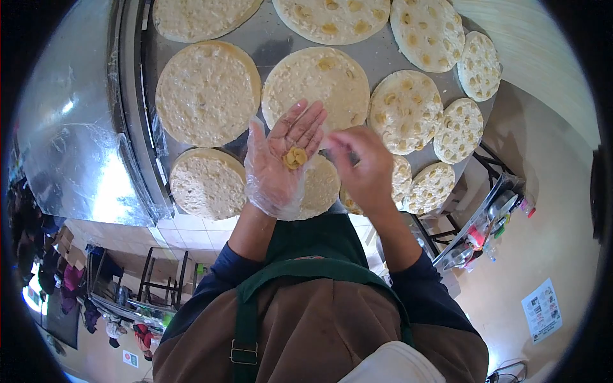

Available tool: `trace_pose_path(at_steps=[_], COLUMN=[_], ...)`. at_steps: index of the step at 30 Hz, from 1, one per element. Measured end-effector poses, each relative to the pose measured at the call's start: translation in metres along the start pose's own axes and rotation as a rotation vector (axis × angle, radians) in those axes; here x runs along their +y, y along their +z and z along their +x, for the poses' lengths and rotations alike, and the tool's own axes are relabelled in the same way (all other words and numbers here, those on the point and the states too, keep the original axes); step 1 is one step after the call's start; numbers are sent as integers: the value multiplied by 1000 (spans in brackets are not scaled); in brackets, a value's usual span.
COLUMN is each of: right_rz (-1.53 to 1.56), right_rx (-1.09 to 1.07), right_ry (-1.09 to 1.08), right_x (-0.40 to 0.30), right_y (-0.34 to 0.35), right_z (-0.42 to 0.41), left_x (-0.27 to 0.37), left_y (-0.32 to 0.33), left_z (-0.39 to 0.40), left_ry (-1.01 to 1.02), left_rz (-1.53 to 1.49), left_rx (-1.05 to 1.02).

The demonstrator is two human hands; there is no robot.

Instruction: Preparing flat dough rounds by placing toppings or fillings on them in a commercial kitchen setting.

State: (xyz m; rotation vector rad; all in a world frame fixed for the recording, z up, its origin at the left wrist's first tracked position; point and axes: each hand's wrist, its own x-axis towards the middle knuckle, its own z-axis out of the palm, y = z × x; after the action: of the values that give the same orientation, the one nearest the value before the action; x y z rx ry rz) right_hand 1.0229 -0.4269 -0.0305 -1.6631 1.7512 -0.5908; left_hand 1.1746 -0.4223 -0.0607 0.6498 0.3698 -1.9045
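Note:
My left hand (280, 167), in a clear plastic glove, is held palm up and cups a few yellowish food slices (295, 158). Just to its right, my right hand (361, 163) is blurred with fingers bent and thumb towards the fingertips; whether something sits between them I cannot tell. It looks bare. Beneath both hands lies a large round pale cake (313, 86) with a lumpy glossy top and a few slices near its edge. Another plain round cake (321, 189) is partly hidden by my left hand. To the right, a round cake (406, 112) is dotted with slices.
More plain cakes (208, 93) and smaller slice-covered ones (459, 130) stand close together on a grey metal worktop (239, 36). A shiny metal surface (72, 124) adjoins on the left. Beyond the right edge, a shelf (471, 234) holds bottles and other items. A printed sheet (541, 310) hangs at lower right.

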Motion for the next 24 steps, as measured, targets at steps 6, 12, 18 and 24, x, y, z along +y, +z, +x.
trace_pose_path(at_steps=[6, 12, 18, 24], right_rz=[159, 459, 486, 21], right_rx=[-131, -157, -97, -95], right_ry=[-56, 360, 441, 275], right_x=[-14, -9, 54, 71], right_y=[7, -6, -18, -8], right_z=[-1, 7, 40, 62], left_x=[-5, 1, 6, 14], left_y=[7, 8, 1, 4], left_z=[3, 0, -1, -2], left_ry=[25, -26, -4, 20], left_rz=[-1, 52, 32, -27], left_rx=[-46, -11, -3, -41])
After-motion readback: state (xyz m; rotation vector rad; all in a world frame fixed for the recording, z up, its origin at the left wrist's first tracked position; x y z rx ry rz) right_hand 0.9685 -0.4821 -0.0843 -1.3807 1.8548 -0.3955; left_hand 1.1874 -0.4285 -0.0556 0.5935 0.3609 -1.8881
